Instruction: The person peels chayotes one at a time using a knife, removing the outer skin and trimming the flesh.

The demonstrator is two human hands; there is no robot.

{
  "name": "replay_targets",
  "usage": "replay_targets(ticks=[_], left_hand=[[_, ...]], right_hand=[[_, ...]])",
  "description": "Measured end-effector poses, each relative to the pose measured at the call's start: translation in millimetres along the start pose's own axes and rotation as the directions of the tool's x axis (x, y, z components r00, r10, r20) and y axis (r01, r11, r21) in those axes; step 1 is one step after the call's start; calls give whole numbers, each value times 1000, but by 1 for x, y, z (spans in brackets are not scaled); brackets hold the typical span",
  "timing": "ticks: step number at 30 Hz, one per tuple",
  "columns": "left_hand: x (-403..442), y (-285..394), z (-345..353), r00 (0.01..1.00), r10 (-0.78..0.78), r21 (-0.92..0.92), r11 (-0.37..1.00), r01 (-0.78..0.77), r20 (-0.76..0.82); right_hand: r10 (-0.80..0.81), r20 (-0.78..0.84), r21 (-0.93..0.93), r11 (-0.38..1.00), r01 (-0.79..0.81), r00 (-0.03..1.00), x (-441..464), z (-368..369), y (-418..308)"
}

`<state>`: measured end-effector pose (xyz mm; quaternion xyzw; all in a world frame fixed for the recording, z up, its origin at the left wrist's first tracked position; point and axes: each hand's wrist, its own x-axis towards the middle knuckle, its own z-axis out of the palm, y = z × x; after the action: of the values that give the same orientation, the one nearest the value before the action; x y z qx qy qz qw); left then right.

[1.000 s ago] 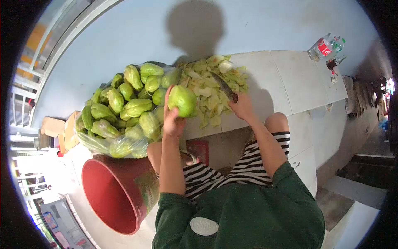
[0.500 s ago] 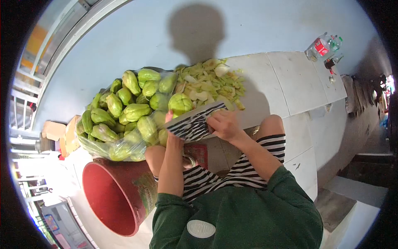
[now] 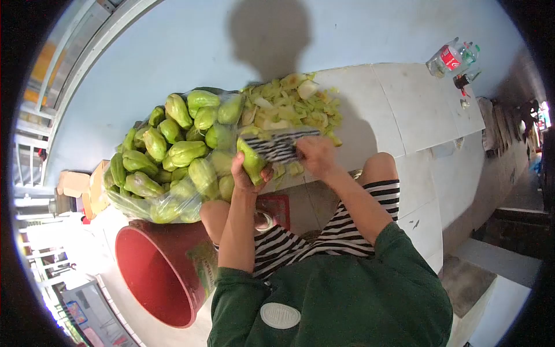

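A green chayote (image 3: 252, 166) rests tilted in my left hand (image 3: 243, 178), with the fingers wrapped round its lower end. My right hand (image 3: 318, 157) is closed on the handle of a cleaver (image 3: 278, 144). Its wide, shiny blade mirrors the black and white stripes of the shorts and lies across the upper part of the chayote. The blade is a little blurred and hides some of the fruit. Just beyond lies a heap of pale green peelings and pieces (image 3: 289, 104). To the left, a clear plastic bag (image 3: 167, 205) holds several whole chayotes (image 3: 188, 153).
A red bucket (image 3: 156, 277) lies on its side by my left leg. Cardboard boxes (image 3: 87, 188) sit at the far left. Bottles (image 3: 454, 61) stand on the tiled ledge (image 3: 370, 107) at the right, against the blue wall (image 3: 370, 34). Something red (image 3: 277, 208) is on the floor between my legs.
The cleaver has moved up and away from me, its blade turned nearly level. More of the chayote and my left fingers now show, and the chayote is more tilted.
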<state>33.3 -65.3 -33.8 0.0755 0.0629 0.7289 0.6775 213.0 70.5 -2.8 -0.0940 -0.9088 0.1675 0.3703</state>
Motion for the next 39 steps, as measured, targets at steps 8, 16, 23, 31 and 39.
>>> replay_targets(ticks=[8,16,23,31,39], left_hand=[[5,5,0,991,30,-129,990,-47,-129],[1,-6,20,992,89,-11,996,-91,-85],[2,-17,49,947,195,144,976,-162,-257],[6,3,44,934,275,311,930,-197,-228],[16,-29,65,646,378,390,911,-133,-663]], right_hand=[[-132,-73,83,987,138,989,27,-23,-33],[-194,-75,30,980,197,978,21,-25,-31],[-193,-61,28,980,195,979,20,-29,-35],[164,129,-97,984,-152,978,24,-25,3],[-51,105,60,997,45,993,29,-31,-12]])
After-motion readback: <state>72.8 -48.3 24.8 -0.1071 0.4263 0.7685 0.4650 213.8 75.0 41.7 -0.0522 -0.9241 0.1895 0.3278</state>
